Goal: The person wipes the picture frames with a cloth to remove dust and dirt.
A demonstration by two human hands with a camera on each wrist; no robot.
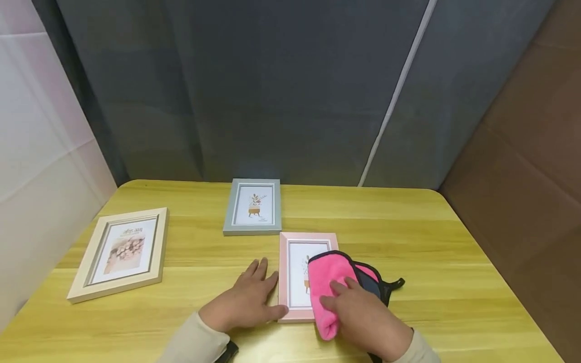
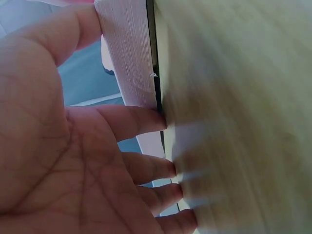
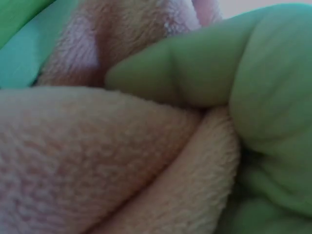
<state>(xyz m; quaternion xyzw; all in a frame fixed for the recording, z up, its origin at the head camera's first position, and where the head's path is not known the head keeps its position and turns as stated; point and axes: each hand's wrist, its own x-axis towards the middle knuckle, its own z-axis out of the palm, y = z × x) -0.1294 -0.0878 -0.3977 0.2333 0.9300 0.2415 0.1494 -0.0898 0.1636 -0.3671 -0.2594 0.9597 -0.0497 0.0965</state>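
A pink picture frame [image 1: 283, 275] lies flat near the front middle of the table, its print partly covered. Against its left edge rests my left hand [image 1: 248, 297], thumb at the lower corner and fingers extended. The left wrist view shows the frame's side [image 2: 127, 53] close up, with the fingertips down at the wood. My right hand [image 1: 365, 315] grips a bunched pink plush cloth [image 1: 328, 272] with dark trim, on the right part of the frame. Thick folds of the cloth [image 3: 97, 151] fill the right wrist view beside a finger.
A grey-blue picture frame [image 1: 229, 212] lies behind the pink one, near its top left corner. Farther left lies a cream picture frame [image 1: 159, 247]. The wooden table [image 1: 431, 237] meets a dark curtain [image 1: 272, 91] at the back. A black loop [image 1: 396, 284] sticks out from the cloth.
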